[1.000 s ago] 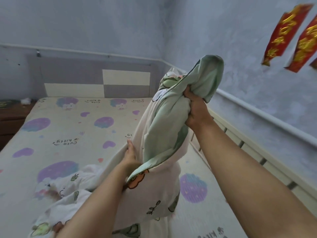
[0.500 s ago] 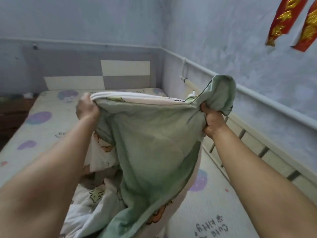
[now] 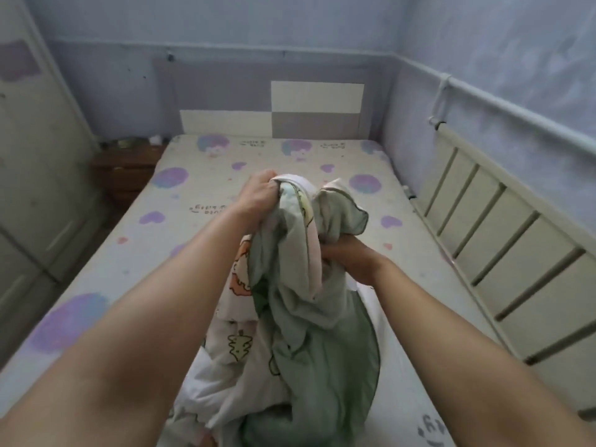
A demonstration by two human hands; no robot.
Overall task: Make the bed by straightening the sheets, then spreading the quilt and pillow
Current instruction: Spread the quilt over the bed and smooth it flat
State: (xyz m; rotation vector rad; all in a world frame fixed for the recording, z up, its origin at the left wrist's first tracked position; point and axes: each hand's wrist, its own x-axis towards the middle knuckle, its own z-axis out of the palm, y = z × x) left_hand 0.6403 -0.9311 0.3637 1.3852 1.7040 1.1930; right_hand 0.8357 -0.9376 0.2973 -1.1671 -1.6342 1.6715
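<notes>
A quilt, pale green on one side and white with cartoon prints on the other, hangs bunched above the middle of the bed. My left hand grips its upper edge at the top of the bunch. My right hand grips another fold lower and to the right, close to the left hand. The lower part of the quilt lies piled on the cream sheet with purple blobs, which lies flat on the mattress. No pillow is in view.
A grey and cream padded headboard stands at the far end. A slatted cream rail runs along the bed's right side under a wall pipe. A dark wooden nightstand and a pale wardrobe are on the left.
My hands held the quilt edge stretched wide half a second ago; now they have come close together and dropped, and the quilt hangs bunched. The view has tilted down toward the bed.
</notes>
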